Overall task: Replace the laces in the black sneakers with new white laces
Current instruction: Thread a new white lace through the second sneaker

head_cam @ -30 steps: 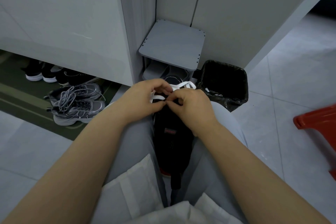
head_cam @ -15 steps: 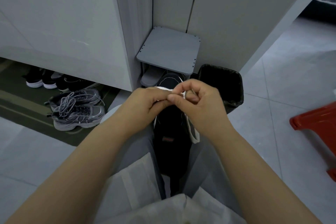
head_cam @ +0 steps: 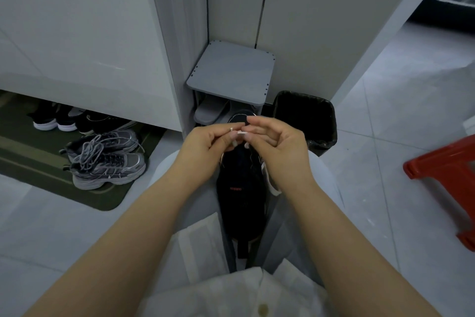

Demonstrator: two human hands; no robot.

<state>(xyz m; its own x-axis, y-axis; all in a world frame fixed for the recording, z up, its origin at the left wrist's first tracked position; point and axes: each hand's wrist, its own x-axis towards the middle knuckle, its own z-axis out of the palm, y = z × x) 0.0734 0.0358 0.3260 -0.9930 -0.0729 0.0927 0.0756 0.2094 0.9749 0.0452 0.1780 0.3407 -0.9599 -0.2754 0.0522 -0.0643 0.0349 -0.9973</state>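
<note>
- One black sneaker (head_cam: pixel 241 188) lies between the knees; its red tongue lettering is unreadable.
- Above it, left hand (head_cam: pixel 205 148) and right hand (head_cam: pixel 280 148) both pinch one white lace (head_cam: pixel 241 133).
- Two grey sneakers (head_cam: pixel 108 162) sit to its left.

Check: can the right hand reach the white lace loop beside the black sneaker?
Probably yes: the lace loop hangs just under the right hand with nothing between, though that hand pinches a lace tip.

This looks like the entrance area of a home. Grey sneakers (head_cam: pixel 108 162) and black shoes (head_cam: pixel 54 121) stand on a dark green mat (head_cam: pixel 25 153) under a white cabinet (head_cam: pixel 77 46). Slippers (head_cam: pixel 210 111) lie in a small grey shoe rack (head_cam: pixel 231 72). A lined bin (head_cam: pixel 305 116) and a red plastic stool (head_cam: pixel 447 165) stand on the tiled floor (head_cam: pixel 398 123).
</note>
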